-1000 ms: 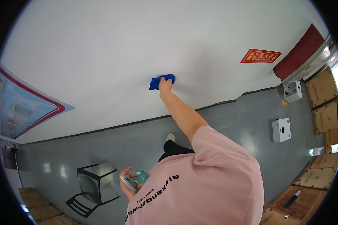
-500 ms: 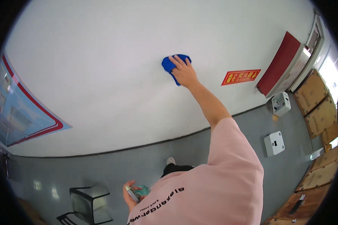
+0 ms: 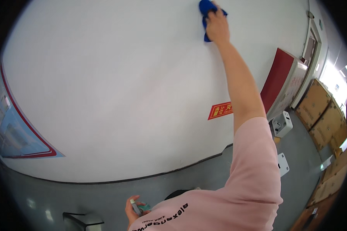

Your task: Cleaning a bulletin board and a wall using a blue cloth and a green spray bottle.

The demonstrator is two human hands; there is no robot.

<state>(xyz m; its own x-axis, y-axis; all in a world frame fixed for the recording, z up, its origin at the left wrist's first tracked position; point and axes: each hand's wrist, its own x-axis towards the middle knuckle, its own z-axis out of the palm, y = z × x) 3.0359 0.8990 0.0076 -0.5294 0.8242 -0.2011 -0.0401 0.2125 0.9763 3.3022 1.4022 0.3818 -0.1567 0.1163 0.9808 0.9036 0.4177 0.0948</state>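
High on the white wall (image 3: 115, 84), my right hand (image 3: 219, 30) presses a blue cloth (image 3: 207, 7) against the surface. Its fingers lie over the bunched fabric, and part of the cloth hangs down beside the wrist. The right arm is stretched far up, in a pink sleeve. Low in front of my body, my left hand (image 3: 130, 211) is wrapped round a small spray bottle (image 3: 135, 207) with a pale top and a teal part. My shirt hides some of that bottle.
A red sign (image 3: 219, 111) is on the wall, partly behind my arm. To the right stand a red and white cabinet (image 3: 277, 75), white box-shaped units (image 3: 283, 124) and wooden crates (image 3: 315, 103). A blue poster (image 3: 21, 136) is at left, a black-framed chair (image 3: 83, 222) below.
My right hand has moved the blue cloth up and to the right along the wall, and the arm is straighter. The view has tilted upward. My left hand still holds the bottle.
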